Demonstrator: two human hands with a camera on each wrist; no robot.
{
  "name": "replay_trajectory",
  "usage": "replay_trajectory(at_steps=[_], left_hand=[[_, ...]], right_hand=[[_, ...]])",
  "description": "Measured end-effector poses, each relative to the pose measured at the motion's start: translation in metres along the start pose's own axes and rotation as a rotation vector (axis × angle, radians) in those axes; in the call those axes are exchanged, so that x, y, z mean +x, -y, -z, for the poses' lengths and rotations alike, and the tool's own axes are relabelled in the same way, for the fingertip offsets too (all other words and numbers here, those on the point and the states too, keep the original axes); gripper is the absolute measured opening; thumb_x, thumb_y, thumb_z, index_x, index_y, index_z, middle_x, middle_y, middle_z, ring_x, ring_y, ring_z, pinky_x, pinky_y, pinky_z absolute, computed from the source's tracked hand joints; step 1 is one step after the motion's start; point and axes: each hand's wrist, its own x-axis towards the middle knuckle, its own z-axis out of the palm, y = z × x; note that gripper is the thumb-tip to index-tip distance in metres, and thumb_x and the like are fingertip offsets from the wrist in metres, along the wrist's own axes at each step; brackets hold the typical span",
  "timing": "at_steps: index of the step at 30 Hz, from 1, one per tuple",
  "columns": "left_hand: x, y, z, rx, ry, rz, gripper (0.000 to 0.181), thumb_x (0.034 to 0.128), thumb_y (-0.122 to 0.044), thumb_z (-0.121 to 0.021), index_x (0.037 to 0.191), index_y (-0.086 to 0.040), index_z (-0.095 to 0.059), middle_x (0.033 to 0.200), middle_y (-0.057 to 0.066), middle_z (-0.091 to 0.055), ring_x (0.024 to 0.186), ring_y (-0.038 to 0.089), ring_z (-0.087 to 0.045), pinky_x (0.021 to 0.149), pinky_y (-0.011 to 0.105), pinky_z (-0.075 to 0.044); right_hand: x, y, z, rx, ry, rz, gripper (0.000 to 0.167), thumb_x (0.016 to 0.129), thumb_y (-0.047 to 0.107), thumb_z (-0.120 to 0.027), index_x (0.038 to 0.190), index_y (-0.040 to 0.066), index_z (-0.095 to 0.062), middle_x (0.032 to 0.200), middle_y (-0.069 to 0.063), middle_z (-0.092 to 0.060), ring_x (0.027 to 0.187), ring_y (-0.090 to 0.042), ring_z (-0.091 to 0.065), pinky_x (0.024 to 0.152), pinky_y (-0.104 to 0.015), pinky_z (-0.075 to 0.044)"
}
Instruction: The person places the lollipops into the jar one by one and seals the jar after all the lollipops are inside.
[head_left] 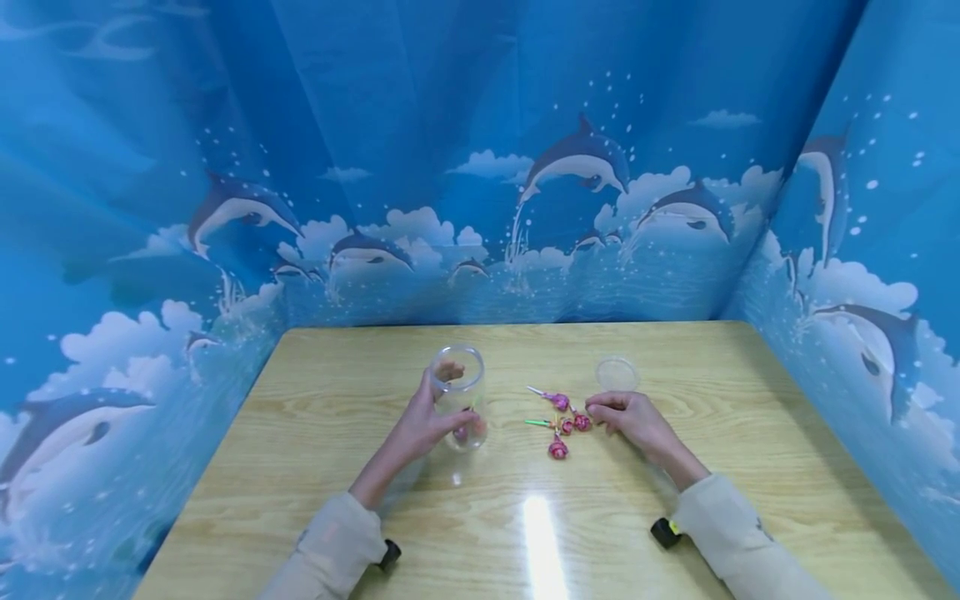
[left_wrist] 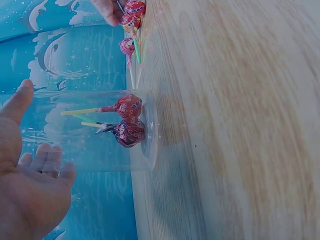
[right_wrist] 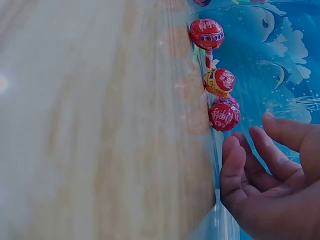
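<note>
A pale yellow-brown, wood-grained table (head_left: 255, 500) fills the lower part of the head view, with a bright white glare strip (head_left: 543, 542) at six o'clock. Creased blue backdrop sheets (head_left: 420, 125), printed with leaping dolphins, white clouds and rippling water, stand beyond its edge at twelve o'clock and flank it at ten and two. Near the table's middle lie four ball-shaped lollipops (head_left: 558, 450) in red, pink and yellow wrappers. At their nine o'clock a clear, straight-sided cylindrical jar (head_left: 472, 396) stands upright, with red-wrapped lollipops (left_wrist: 130, 132) at its bottom, sticks up. The left hand (head_left: 431, 421) holds the jar, thumb on the near side, fingers behind. The right hand (head_left: 630, 417), at the loose lollipops' three o'clock, has loosely bent, parted fingers just beside the nearest red one; whether they touch, I cannot tell. A clear round lid (head_left: 617, 372) lies at their one o'clock.
</note>
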Motion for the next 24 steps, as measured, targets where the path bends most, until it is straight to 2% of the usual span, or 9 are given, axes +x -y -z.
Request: replay_trajectory(at_steps=[5, 11, 19, 24], left_hand=[[-0.001, 0.0, 0.0, 0.003, -0.004, 0.006, 0.084, 0.0814, -0.007, -0.087, 0.149, -0.011, -0.037, 0.15, 0.018, -0.051, 0.142, 0.04, -0.043, 0.117, 0.065, -0.029], [0.0, 0.0, 0.0, 0.006, 0.0, -0.002, 0.084, 0.0821, -0.005, -0.086, 0.149, -0.01, -0.036, 0.15, 0.018, -0.051, 0.142, 0.04, -0.043, 0.117, 0.065, -0.029], [-0.001, -0.001, 0.001, 0.008, 0.007, 0.017, 0.086, 0.0814, -0.009, -0.088, 0.149, -0.012, -0.036, 0.151, 0.016, -0.051, 0.143, 0.038, -0.043, 0.118, 0.063, -0.029], [-0.001, -0.002, 0.0, 0.006, 0.006, 0.009, 0.085, 0.0817, -0.008, -0.088, 0.149, -0.008, -0.036, 0.15, 0.018, -0.051, 0.142, 0.04, -0.043, 0.117, 0.064, -0.029]], right_hand=[[-0.004, 0.001, -0.003, -0.038, 0.028, 0.022, 0.033, 0.101, 0.014, -0.067, 0.124, -0.01, -0.067, 0.104, -0.013, -0.076, 0.077, -0.019, -0.063, 0.067, -0.028, -0.054], [-0.011, 0.003, -0.004, -0.067, 0.062, -0.004, 0.033, 0.102, 0.016, -0.066, 0.126, -0.008, -0.067, 0.103, -0.012, -0.076, 0.077, -0.019, -0.062, 0.067, -0.029, -0.052], [-0.019, 0.003, -0.001, -0.071, 0.139, -0.01, 0.037, 0.103, 0.018, -0.065, 0.13, -0.007, -0.065, 0.101, -0.011, -0.074, 0.083, -0.022, -0.064, 0.071, -0.031, -0.056], [-0.023, 0.003, 0.001, -0.066, 0.184, 0.006, 0.034, 0.104, 0.015, -0.062, 0.129, -0.008, -0.064, 0.101, -0.011, -0.073, 0.086, -0.023, -0.065, 0.069, -0.03, -0.056]])
